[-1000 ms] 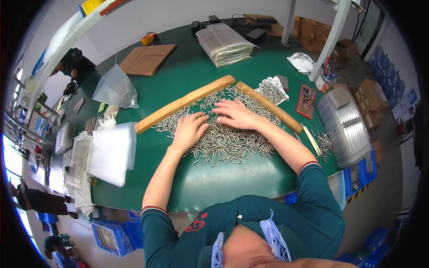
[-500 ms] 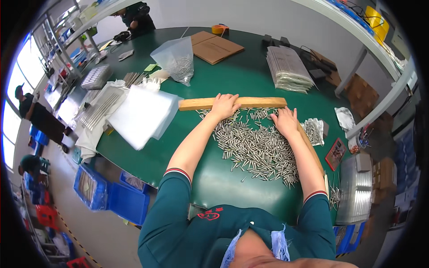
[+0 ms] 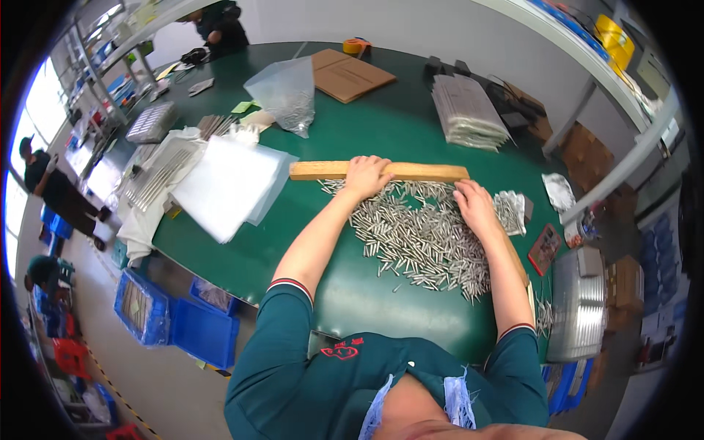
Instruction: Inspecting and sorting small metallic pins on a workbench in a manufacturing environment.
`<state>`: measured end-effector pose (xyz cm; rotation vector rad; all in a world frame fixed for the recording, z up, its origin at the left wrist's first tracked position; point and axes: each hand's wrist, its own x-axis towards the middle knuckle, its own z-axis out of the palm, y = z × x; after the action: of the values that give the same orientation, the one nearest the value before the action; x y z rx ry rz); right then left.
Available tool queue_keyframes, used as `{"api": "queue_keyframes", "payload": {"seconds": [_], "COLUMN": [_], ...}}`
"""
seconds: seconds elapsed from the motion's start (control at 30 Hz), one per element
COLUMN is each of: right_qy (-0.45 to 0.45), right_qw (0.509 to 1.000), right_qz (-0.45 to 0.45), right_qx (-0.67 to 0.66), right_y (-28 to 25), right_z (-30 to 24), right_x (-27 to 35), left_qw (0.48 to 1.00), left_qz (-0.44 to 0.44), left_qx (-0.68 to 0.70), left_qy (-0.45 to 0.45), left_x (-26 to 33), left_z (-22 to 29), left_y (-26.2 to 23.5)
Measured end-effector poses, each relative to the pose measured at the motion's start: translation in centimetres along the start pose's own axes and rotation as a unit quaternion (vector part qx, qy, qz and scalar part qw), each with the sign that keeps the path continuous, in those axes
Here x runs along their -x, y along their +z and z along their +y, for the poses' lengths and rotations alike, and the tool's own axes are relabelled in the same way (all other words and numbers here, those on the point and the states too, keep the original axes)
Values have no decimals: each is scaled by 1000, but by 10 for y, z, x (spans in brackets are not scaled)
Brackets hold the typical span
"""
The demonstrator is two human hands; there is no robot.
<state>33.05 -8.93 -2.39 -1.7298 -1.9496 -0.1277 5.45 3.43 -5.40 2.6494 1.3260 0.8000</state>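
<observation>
My left hand (image 3: 367,176) lies across the middle of a long wooden bar (image 3: 429,171), with its fingers over the top and its thumb on the near side. Along the bar's near side spreads a big heap of small metal pins (image 3: 418,235). At the heap's far right corner my right hand (image 3: 477,205) rests, fingers a little apart, close to the bar's right end. A second wooden bar (image 3: 516,258) runs beside my right forearm, along the heap's right edge; its far end is hidden by the hand.
Left on the green table (image 3: 345,293) are clear plastic sheets (image 3: 227,183) and a bag of metal parts (image 3: 286,99). Cardboard (image 3: 350,75) and stacked plastic trays (image 3: 469,110) lie farther back. A phone (image 3: 544,249) lies right, near clear trays (image 3: 578,308). Other people stand far off.
My right hand has shifted slightly right and drawn its fingers closer together. My left hand stays on the bar. The whole view has moved a little.
</observation>
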Motion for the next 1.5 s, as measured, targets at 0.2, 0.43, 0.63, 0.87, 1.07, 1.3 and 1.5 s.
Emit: {"api": "queue_keyframes", "payload": {"seconds": [0.2,0.43,0.63,0.87,1.07,1.3,1.5], "right_qy": [90,118,129,141,131,248,265], "right_qw": [993,990,987,987,988,941,920], "right_qz": [32,53,79,48,61,-55,-104], "right_qx": [72,61,54,64,-58,-224,-269], "right_y": [-19,-16,-10,-13,-73,-111,-124], "right_z": [45,47,42,37,-3,-78,-122], "right_x": [50,55,55,54,98,198,225], "left_qw": [1000,999,999,998,998,967,894], "left_qz": [-4,-31,-43,-48,29,22,55], "left_qx": [-15,2,-8,-18,53,243,372], "left_qy": [-8,-8,-30,-37,23,-72,-245], "left_x": [0,-1,6,15,48,173,290], "left_z": [-16,-9,-6,0,11,56,84], "left_y": [-5,-7,-14,-18,-47,-141,-164]}}
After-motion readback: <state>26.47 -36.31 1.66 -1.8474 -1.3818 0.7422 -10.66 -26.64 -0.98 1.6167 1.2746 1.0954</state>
